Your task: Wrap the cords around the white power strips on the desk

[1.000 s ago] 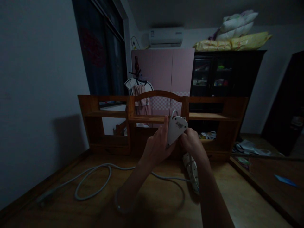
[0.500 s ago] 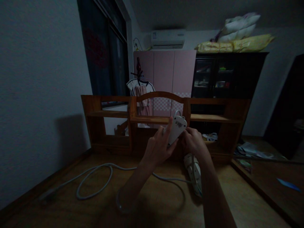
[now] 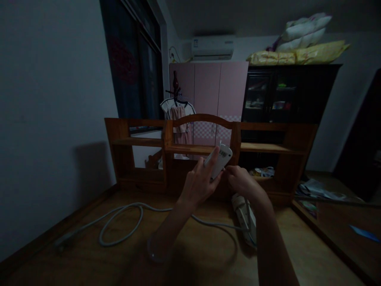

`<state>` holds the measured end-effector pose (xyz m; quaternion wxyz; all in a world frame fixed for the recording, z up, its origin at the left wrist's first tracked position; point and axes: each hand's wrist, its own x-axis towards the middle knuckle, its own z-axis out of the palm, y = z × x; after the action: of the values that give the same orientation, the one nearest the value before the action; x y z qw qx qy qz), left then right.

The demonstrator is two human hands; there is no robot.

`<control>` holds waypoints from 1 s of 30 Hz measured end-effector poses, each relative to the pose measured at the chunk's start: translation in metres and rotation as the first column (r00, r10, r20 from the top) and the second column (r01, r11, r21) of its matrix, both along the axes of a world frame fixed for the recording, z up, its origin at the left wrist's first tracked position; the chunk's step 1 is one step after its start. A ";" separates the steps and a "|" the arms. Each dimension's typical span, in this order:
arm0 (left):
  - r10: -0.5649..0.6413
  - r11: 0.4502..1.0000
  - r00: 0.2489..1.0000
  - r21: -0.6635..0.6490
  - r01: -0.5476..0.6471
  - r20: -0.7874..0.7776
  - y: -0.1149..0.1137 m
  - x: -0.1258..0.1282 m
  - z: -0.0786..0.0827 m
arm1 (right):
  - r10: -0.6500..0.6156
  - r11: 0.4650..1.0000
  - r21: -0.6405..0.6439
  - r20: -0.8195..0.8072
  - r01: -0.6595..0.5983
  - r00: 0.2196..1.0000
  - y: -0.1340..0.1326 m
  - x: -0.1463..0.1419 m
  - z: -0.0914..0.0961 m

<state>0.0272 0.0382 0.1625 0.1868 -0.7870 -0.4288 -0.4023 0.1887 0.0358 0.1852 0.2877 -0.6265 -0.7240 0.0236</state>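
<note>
My left hand [image 3: 198,184] is closed around a white, flat, rounded device [image 3: 222,161] with a barcode label on the face toward me, held up at a tilt. A short piece of cord shows at its top edge. Close by its lower right side, my right hand [image 3: 242,180] has its fingers pinched together; what they hold is hidden. Below the right hand, a white power strip [image 3: 244,218] lies on the wooden surface. A grey-white cable [image 3: 217,225] runs from near the strip leftward and makes a loop.
A wooden shelf unit with an arched middle [image 3: 202,149] stands ahead, a wall [image 3: 56,119] to the left. Behind are a pink wardrobe [image 3: 206,87] and a dark cabinet [image 3: 315,95]. A raised wooden edge [image 3: 324,238] runs along the right, with a blue sheet [image 3: 364,233] beyond.
The white device has turned, showing its face more obliquely and less of its cord. My right hand has shifted slightly down, its wrist more bent. The whole view has moved a little.
</note>
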 end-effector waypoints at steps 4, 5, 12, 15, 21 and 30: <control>0.090 0.996 0.996 -0.007 -0.090 0.001 0.007 -0.002 -0.002 | -0.026 0.994 0.106 0.183 0.006 0.983 -0.015 -0.002 0.005; 0.117 0.993 0.993 -0.009 -0.117 -0.004 0.009 -0.004 -0.003 | -0.053 0.990 0.141 0.202 0.024 0.978 -0.020 -0.001 0.008; 0.176 0.983 0.984 -0.037 -0.177 -0.043 0.018 -0.009 -0.007 | -0.062 0.965 0.261 0.120 0.028 0.991 -0.056 0.019 0.025; 0.108 0.991 0.994 -0.071 -0.110 -0.035 0.012 -0.006 -0.006 | -0.045 0.963 0.270 0.117 0.012 0.992 -0.056 0.026 0.024; -0.188 0.965 0.982 -0.181 0.190 0.031 -0.008 0.004 0.001 | 0.057 0.981 0.183 0.003 -0.057 0.998 -0.032 0.028 0.012; -0.406 0.872 0.898 -0.222 0.436 0.168 -0.034 -0.001 0.018 | 0.554 0.818 0.242 -0.575 -0.522 0.602 -0.005 0.032 -0.004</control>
<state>0.0260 0.0040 0.1801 -0.0328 -0.8541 -0.3048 -0.4201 0.2210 0.0310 0.1809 0.5044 -0.3279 -0.7418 0.2964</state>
